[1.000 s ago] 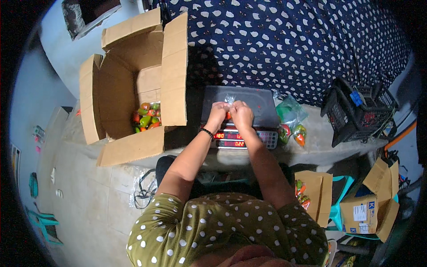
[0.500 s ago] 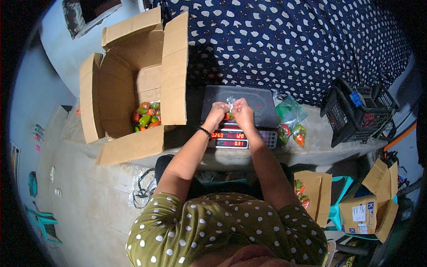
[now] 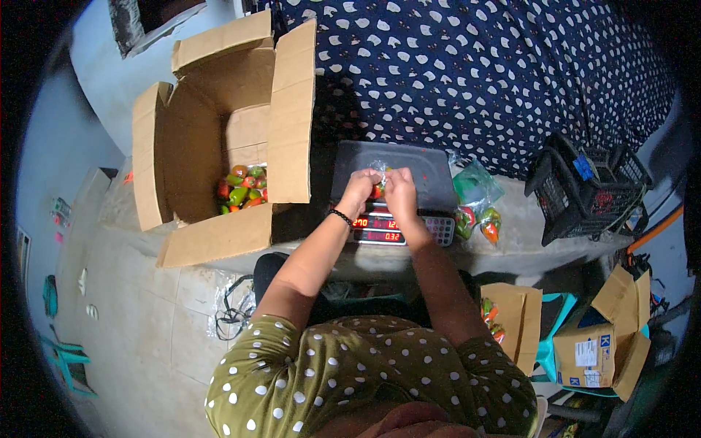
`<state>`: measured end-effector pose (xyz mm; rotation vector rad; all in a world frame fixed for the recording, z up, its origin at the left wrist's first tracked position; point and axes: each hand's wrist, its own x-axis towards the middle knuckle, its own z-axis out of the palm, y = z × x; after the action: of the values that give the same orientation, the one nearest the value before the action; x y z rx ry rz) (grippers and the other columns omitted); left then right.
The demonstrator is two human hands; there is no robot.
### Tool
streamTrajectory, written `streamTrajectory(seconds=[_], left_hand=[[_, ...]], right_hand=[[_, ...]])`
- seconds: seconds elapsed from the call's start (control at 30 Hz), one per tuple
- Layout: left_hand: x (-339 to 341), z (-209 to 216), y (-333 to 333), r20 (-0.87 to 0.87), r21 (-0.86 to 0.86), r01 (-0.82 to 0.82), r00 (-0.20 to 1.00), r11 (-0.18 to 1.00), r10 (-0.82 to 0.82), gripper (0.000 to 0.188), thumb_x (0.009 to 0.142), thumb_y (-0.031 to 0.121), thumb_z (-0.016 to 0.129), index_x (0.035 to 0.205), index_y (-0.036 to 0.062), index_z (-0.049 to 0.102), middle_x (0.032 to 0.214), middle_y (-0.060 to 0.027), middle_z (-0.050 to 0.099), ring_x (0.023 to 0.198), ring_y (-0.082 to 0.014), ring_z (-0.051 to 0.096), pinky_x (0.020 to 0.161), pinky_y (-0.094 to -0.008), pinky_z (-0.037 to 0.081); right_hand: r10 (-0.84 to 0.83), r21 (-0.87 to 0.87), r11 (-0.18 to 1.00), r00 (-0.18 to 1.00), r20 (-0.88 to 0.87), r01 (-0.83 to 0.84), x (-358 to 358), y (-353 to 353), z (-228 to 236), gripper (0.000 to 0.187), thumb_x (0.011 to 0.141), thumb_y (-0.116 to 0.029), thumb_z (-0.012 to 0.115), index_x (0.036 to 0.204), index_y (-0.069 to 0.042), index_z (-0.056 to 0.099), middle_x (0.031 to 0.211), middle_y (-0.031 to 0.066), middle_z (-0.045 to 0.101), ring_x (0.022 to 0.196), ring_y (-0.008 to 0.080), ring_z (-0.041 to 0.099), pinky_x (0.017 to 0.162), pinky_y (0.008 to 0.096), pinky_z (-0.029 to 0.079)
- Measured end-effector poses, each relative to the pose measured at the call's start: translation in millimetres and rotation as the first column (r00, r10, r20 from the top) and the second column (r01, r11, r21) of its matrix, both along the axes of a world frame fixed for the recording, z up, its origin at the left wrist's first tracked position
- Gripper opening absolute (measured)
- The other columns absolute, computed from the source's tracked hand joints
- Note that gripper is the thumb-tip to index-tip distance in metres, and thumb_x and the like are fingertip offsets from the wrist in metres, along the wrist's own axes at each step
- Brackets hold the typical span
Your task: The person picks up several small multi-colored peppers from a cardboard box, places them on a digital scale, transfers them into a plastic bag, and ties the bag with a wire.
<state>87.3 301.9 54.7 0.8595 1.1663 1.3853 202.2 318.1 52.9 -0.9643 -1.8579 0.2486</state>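
Both my hands are over the dark platform of a digital scale (image 3: 429,166) with a lit red display. Between them is a small clear plastic bag (image 3: 380,166) with red peppers in it, partly hidden by my fingers. My left hand (image 3: 360,187), with a black beaded bracelet at its wrist, pinches the bag's gathered neck from the left. From the right, my right hand (image 3: 400,191) is closed on the same neck. Just right of the scale lie a filled bag of peppers (image 3: 491,227) and a greenish clear plastic bag (image 3: 478,184).
An open cardboard box (image 3: 290,117) on the left holds red and green peppers (image 3: 239,193). A black plastic crate (image 3: 566,208) stands at the right. Lower right are a smaller carton (image 3: 520,321) with bagged peppers and another carton (image 3: 588,358) on a teal stool (image 3: 553,339).
My right hand has lowered slightly and its fingers have curled in more at the bag's neck. The scale's lit digits have changed. The whole view has shifted a little.
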Motion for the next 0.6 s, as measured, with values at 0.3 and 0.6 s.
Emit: streamTrajectory(seconds=[0.3,0.6], left_hand=[[17,-2,-12,0.009,0.121,-0.138,0.99,0.983,0.138,0.011,0.077,0.005,0.048,0.071,0.0036,0.057,0.072,-0.0022,0.056,0.065,-0.012,0.049,0.062,-0.0254,0.039],[8,-41,9,-0.564,0.454,-0.272,0.65,0.848,0.51,0.022,0.081,0.012,0.049,0.072,-0.0059,0.057,0.07,-0.008,0.054,0.072,-0.0141,0.048,0.065,-0.0283,0.039]], right_hand=[[-0.287,0.113,0.958,0.901,0.324,0.264,-4,-23,34,0.01,0.066,-0.015,0.06,0.073,-0.008,0.059,0.079,0.0082,0.055,0.08,0.0274,0.053,0.068,0.0414,0.038],[-0.125,0.148,0.983,0.99,0.071,0.113,-4,-8,17,0.007,0.068,-0.011,0.056,0.068,-0.004,0.054,0.07,0.0132,0.054,0.067,0.033,0.053,0.06,0.041,0.043]])
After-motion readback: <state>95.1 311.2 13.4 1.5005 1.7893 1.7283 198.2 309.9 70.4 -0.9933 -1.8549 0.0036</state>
